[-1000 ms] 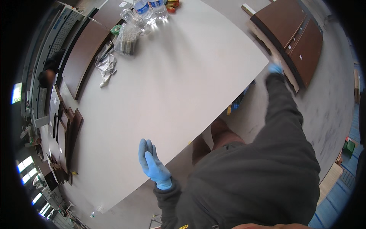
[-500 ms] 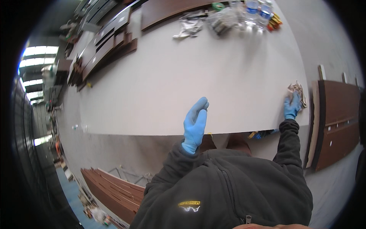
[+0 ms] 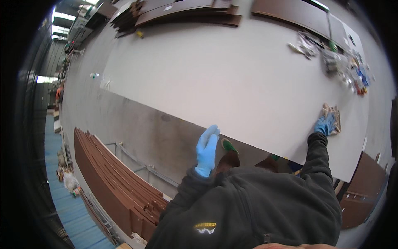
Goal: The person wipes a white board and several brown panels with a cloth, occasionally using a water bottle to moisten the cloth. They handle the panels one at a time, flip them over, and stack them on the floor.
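Cloth (image 3: 331,110) moved in from tbl (image 3: 199,79) edge, crumpled, beige-brn.

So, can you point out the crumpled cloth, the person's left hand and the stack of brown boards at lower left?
Crumpled cloth (image 3: 331,110): head view, on its exposed upper part.
Left hand (image 3: 207,151): head view, on the gloved hand's middle.
Stack of brown boards (image 3: 114,178): head view, around mid-length.

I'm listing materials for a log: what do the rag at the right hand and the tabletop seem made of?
Rag: probably fabric, matte, from its soft crumpled folds.
Tabletop: perhaps laminate or coated board, low-sheen, given its smooth, even surface.
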Motion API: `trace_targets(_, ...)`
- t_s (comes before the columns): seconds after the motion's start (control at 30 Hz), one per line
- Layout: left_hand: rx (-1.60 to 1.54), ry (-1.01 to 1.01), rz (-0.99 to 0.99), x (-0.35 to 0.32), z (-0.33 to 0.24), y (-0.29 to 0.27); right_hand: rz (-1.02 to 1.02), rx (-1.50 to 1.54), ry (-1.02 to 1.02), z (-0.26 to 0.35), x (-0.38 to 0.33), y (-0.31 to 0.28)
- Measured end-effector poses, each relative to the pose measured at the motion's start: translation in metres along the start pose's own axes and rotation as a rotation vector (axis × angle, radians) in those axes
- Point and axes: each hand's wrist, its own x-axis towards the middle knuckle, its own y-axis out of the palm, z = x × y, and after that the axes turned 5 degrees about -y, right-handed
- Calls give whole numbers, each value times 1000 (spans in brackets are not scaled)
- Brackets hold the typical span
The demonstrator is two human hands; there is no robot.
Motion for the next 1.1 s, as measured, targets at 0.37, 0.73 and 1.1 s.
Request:
trace_targets(0.37,-233,-66,-376,20,-39,-289,9,152,-552,484,-93,-12)
trace_targets(0.73,-222,-82,-522,78,-105,-437,613,1070,-1748,878,-502,-137)
trace_targets(1.1,-51,151,-861,146,-141,-647,1295,1444,-508,1020,-553,-205)
